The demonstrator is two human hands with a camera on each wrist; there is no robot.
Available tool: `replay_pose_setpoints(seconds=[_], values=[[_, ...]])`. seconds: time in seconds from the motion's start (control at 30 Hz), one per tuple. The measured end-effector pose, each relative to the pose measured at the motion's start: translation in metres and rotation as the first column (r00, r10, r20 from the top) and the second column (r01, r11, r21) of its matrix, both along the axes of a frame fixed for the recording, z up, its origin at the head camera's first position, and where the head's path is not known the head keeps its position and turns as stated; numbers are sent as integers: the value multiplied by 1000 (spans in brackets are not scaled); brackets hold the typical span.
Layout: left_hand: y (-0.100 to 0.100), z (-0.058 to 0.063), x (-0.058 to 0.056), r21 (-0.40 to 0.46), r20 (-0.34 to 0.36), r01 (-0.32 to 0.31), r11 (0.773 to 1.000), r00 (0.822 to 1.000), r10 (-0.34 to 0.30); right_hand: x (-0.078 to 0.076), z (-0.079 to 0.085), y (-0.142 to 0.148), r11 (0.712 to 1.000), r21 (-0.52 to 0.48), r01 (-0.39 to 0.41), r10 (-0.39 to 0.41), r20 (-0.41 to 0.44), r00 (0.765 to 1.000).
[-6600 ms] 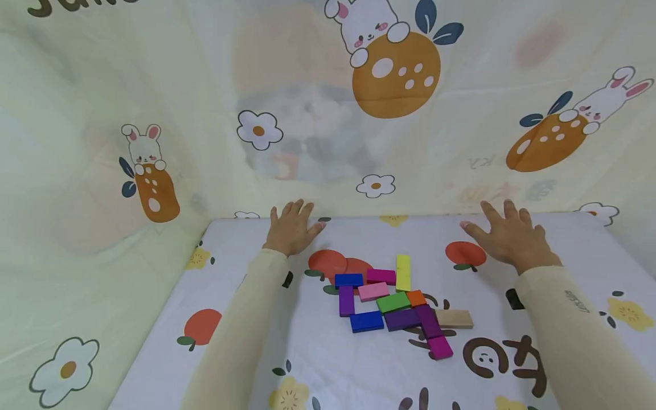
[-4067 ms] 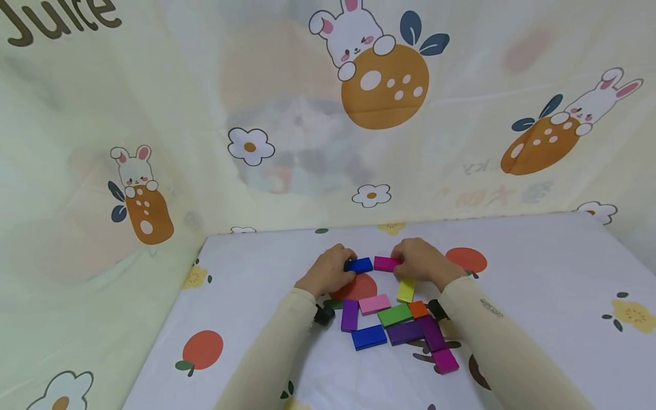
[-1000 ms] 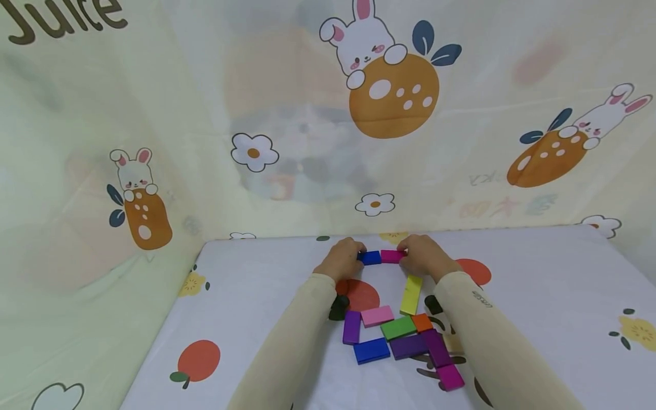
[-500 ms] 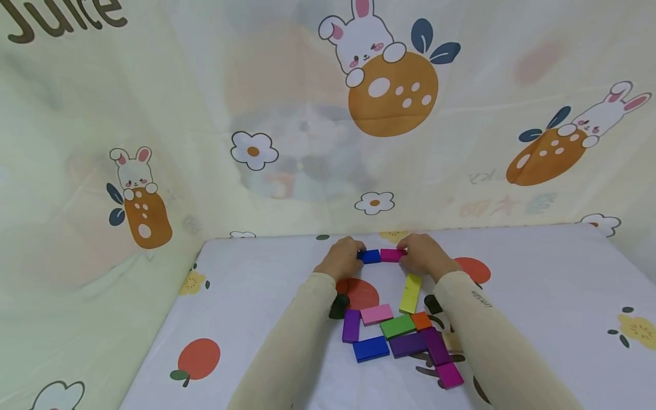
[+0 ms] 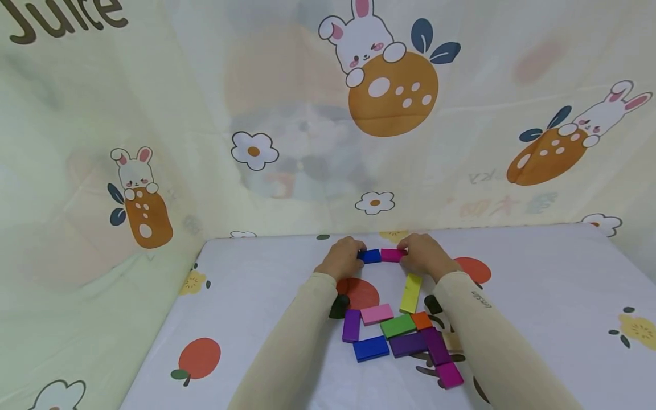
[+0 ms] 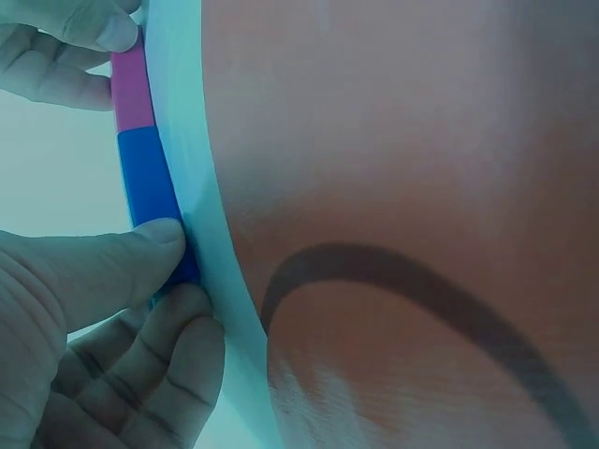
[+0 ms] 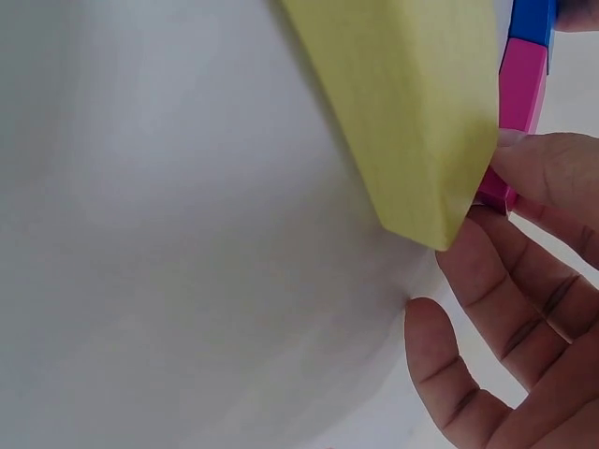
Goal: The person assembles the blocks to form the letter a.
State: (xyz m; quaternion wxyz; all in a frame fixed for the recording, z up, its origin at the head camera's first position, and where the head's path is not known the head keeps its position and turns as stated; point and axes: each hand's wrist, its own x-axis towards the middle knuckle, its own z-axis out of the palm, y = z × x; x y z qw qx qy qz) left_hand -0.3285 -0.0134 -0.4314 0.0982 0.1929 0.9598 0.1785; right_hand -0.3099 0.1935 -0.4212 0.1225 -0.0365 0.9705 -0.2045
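Note:
My left hand (image 5: pixel 340 259) pinches one end of a blue block (image 5: pixel 371 256) between thumb and fingers. From the other side, my right hand (image 5: pixel 426 256) pinches the outer end of a magenta block (image 5: pixel 392 255). The two blocks lie end to end and touch, as the left wrist view also shows at the joint of the blue block (image 6: pixel 150 178) and magenta block (image 6: pixel 133 89). Just in front of the right hand lies a yellow block (image 5: pixel 410 294), which looms large in the right wrist view.
Nearer me lie several more blocks: pink (image 5: pixel 376 314), green (image 5: pixel 398 326), orange (image 5: pixel 422 320), purple (image 5: pixel 351 326), another blue (image 5: pixel 371 348) and another magenta (image 5: pixel 450 375). A plain wooden block (image 5: pixel 453 342) is partly hidden by the right sleeve. A printed cloth wall (image 5: pixel 307 210) rises behind the table.
Both hands were spread open and apart at first. They took the blue and magenta blocks from the cluster, moved them back and brought their ends together. The last second shows almost no movement.

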Motion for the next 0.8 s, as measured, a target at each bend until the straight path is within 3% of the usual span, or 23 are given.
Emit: replay_pose_setpoints(seconds=[0.23,0.47,0.6,0.8], values=[[1,-1,1,3,0,-25,1000,1000,25,2,0,2,1000,-20,-1,1,0,1000],[3,-3,0,14,-8,-17,1000,1000,17,11,3,9,995,-83,48,-49,1,999],[3,-4,0,11,-3,-24,1000,1000,24,22,9,11,996,-42,81,-80,15,997],[-2,-2,2,28,24,-25,999,999,24,46,18,9,992,28,125,-127,113,985]])
